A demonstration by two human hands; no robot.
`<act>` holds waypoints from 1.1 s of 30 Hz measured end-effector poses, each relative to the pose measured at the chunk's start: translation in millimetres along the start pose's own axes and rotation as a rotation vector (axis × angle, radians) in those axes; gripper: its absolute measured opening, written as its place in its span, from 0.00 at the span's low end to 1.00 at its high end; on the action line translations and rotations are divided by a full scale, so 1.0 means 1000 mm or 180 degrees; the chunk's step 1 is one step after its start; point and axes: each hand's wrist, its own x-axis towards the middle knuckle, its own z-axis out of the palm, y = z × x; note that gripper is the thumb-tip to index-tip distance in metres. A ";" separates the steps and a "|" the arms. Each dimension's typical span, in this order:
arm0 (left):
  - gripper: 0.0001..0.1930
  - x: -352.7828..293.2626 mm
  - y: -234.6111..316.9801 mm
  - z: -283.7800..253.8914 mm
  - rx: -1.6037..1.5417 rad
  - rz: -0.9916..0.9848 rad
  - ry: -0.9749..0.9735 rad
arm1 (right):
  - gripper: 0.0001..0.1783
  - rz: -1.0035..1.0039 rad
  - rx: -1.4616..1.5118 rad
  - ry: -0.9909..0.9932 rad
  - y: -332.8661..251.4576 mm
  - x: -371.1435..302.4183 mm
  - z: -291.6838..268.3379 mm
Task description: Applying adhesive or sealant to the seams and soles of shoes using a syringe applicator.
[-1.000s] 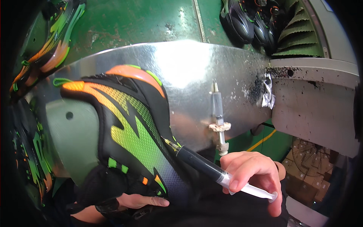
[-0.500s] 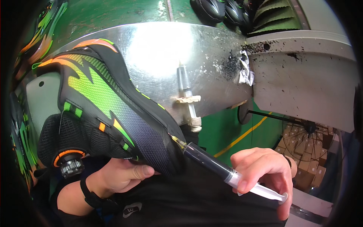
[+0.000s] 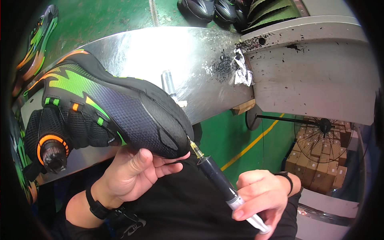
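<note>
A black sneaker (image 3: 120, 92) with a green, orange and dark blue mesh side is tilted in front of me, its toe pointing right. My left hand (image 3: 134, 172) grips it from below near the toe, thumb raised and fingertips against the sole edge. In my right hand (image 3: 260, 196) is a syringe (image 3: 218, 178) filled with dark liquid, a finger at the plunger end. The yellow-based needle tip meets the shoe at the toe, along the seam between upper and sole. A second syringe (image 3: 169, 84) lies on the metal table, partly hidden behind the shoe.
The shiny metal table (image 3: 204, 96) has dark specks and a crumpled white tissue (image 3: 241, 68) at its right end. A grey metal panel (image 3: 312, 76) adjoins it. More shoes (image 3: 200, 10) stand at the back. A black fan (image 3: 324, 126) and several cartons (image 3: 320, 164) are at right.
The shoe has turned so its toe points more to the right. The needle has shifted along the seam to the toe's front, and the syringe is steeper. My left fingers have spread further under the toe.
</note>
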 end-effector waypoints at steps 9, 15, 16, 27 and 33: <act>0.41 0.016 0.000 0.022 -0.0061 0.0272 0.0227 | 0.23 -0.0783 -0.1700 0.0413 0.044 -0.008 0.042; 0.40 0.020 0.001 0.026 -0.0182 0.0354 0.0259 | 0.25 -0.0912 -0.2045 0.0458 0.060 -0.007 0.053; 0.40 0.020 0.001 0.026 -0.0192 0.0362 0.0260 | 0.24 -0.0901 -0.2138 0.0453 0.061 -0.007 0.053; 0.40 0.017 0.001 0.025 -0.0042 0.0357 0.0340 | 0.22 -0.1315 -0.2288 0.0701 0.059 -0.018 0.050; 0.39 -0.087 0.009 0.013 0.0295 0.0329 0.1338 | 0.37 -0.0089 -0.2627 0.1015 0.093 -0.018 -0.024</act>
